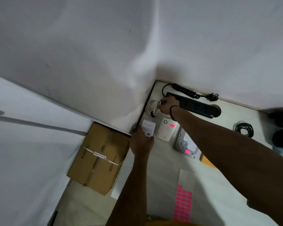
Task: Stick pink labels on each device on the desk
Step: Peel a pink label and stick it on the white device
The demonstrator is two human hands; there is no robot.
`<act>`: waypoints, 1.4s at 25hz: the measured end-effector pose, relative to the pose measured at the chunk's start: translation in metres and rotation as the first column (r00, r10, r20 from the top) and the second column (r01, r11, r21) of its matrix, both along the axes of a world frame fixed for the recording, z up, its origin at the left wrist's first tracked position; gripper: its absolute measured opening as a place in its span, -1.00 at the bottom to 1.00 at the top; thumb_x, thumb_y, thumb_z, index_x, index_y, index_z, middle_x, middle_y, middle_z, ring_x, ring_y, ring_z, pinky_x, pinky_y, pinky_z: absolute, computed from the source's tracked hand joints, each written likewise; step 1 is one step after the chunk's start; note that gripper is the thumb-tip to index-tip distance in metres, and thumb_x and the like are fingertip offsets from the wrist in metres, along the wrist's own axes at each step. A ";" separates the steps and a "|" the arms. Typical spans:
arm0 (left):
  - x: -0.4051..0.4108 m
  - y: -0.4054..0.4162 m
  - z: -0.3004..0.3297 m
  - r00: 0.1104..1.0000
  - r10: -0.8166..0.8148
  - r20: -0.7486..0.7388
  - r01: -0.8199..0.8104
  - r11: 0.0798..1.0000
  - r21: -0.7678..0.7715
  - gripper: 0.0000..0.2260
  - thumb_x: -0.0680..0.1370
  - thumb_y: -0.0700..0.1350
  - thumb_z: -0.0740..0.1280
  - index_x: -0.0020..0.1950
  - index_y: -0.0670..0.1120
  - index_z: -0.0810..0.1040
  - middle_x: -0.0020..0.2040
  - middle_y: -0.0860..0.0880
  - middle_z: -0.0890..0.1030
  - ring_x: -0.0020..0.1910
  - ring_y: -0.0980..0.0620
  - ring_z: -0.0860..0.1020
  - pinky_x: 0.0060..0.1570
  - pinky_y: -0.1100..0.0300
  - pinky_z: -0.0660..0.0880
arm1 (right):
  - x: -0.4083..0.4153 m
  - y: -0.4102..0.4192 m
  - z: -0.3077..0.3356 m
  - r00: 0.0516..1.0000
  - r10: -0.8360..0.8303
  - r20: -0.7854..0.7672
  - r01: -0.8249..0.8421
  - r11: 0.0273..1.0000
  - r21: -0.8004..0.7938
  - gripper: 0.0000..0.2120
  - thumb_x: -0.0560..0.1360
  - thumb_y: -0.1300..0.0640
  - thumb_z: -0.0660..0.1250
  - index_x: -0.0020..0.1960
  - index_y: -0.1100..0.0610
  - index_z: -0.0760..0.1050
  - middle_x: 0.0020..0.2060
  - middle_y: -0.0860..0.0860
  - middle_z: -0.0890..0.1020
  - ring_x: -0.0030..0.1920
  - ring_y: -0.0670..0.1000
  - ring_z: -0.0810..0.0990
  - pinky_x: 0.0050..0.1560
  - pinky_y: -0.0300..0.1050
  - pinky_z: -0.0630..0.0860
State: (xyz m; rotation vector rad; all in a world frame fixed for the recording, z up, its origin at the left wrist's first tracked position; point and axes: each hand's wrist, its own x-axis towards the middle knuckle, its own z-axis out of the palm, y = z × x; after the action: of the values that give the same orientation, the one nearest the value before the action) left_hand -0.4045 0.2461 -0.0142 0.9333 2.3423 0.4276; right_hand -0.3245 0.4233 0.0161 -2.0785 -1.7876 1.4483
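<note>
While my left hand [141, 141] grips the near end of the white USB charger [148, 128] by the surface's [162, 160] left edge, its fingers curled round the block, my right hand [167, 106] reaches further back to the coiled white cable [152, 108]. Those fingers are pinched on the loops; how tightly, I cannot tell through the blur. A black band sits on my right wrist. Just right of the charger lies a white adapter [166, 131] already bearing a pink label [172, 125], and beside it a hard drive [185, 145] with a pink label near its front edge. The sheet of pink labels [183, 203] lies close to me, well apart from both hands. A black power strip [197, 106] runs along the back wall.
</note>
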 end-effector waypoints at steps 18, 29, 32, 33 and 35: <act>0.030 -0.028 0.038 0.975 -0.223 -0.015 0.223 0.968 0.115 -0.44 0.48 0.01 0.46 0.42 -0.07 0.36 0.36 -0.12 0.46 0.30 -0.13 0.49 0.17 -0.08 0.56 | 0.063 -0.095 0.043 0.990 0.018 -0.137 -0.004 0.994 0.107 -0.71 0.51 0.21 0.36 0.23 0.11 0.61 0.19 0.06 0.64 0.19 0.02 0.60 0.09 -0.30 0.43; 0.115 -0.116 0.042 0.706 -0.708 0.027 0.707 0.701 -0.096 -0.66 0.62 0.00 0.29 0.40 0.04 0.47 0.33 -0.02 0.49 0.31 -0.01 0.48 0.24 0.09 0.45 | 0.189 -0.242 0.020 0.994 -0.107 -0.024 0.107 0.994 -0.028 -0.66 0.56 0.12 0.32 0.32 0.15 0.52 0.29 0.09 0.57 0.31 0.07 0.52 0.32 -0.11 0.41; 0.128 -0.144 0.029 0.537 -0.838 0.097 0.829 0.503 -0.245 -0.63 0.63 -0.01 0.26 0.45 0.07 0.43 0.34 -0.05 0.46 0.32 -0.08 0.48 0.24 -0.04 0.51 | 0.210 -0.276 0.003 0.996 -0.033 0.087 0.050 0.978 -0.201 -0.51 0.57 -0.01 0.30 0.42 0.18 0.40 0.39 0.11 0.47 0.38 0.11 0.45 0.36 -0.08 0.38; 0.130 -0.151 0.024 0.489 -0.865 0.112 0.850 0.444 -0.284 -0.62 0.63 -0.01 0.25 0.46 0.07 0.42 0.33 -0.07 0.45 0.31 -0.11 0.47 0.22 -0.08 0.52 | 0.214 -0.284 0.000 0.993 -0.046 0.105 0.070 0.969 -0.237 -0.48 0.56 -0.02 0.30 0.44 0.20 0.36 0.39 0.13 0.46 0.37 0.13 0.45 0.35 -0.06 0.40; 0.132 -0.164 0.016 0.400 -0.911 0.101 0.874 0.346 -0.342 -0.59 0.61 -0.01 0.26 0.46 0.08 0.37 0.35 -0.09 0.40 0.29 -0.16 0.45 0.16 -0.13 0.54 | 0.217 -0.297 -0.003 0.983 -0.152 0.101 0.175 0.942 -0.285 -0.46 0.55 0.01 0.31 0.45 0.22 0.32 0.34 0.17 0.49 0.30 0.17 0.51 0.26 -0.01 0.51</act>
State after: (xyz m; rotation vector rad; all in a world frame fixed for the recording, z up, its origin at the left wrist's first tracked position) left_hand -0.2724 0.0822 0.0021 1.8852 1.4876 -0.5121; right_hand -0.1076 0.1265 0.0127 -2.3865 -1.4516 1.6944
